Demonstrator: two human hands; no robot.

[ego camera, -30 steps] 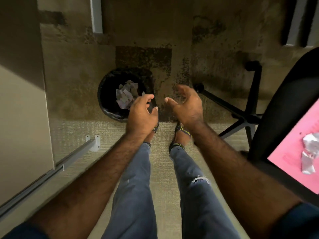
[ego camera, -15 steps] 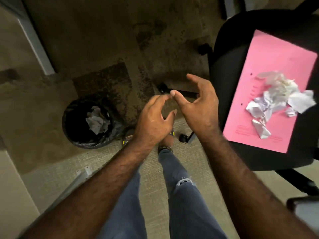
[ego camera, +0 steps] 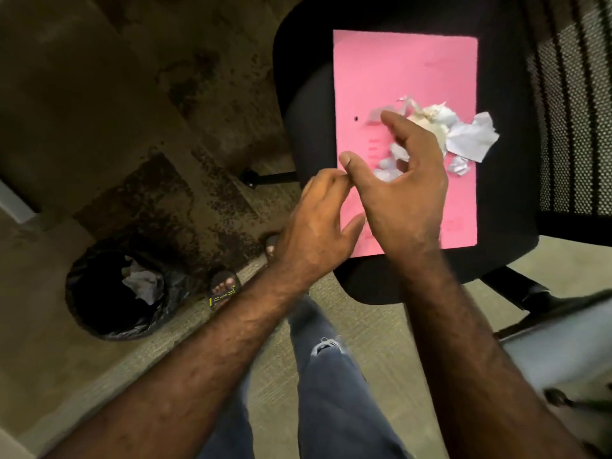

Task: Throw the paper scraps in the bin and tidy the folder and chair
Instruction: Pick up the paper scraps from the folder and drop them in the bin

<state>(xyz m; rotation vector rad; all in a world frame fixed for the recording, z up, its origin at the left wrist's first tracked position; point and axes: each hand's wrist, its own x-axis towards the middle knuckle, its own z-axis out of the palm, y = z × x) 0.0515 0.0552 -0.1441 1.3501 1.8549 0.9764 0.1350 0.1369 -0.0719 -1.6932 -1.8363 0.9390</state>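
Note:
A pink folder lies flat on the seat of a black office chair. A heap of crumpled white paper scraps rests on the folder's right side. My right hand hovers over the folder with curled, spread fingers just left of the scraps, holding nothing. My left hand is beside it at the folder's lower left edge, fingers loosely apart and empty. A round bin lined with a black bag stands on the floor at lower left, with paper scraps inside.
The chair's mesh backrest is at the right, and its wheeled legs stick out underneath. My legs and sandalled feet stand between bin and chair. A pale desk edge shows at lower right. The carpet is stained.
My view swung from the bin to the chair. Both empty hands moved right, from above the bin to over the pink folder, the right hand reaching the scraps.

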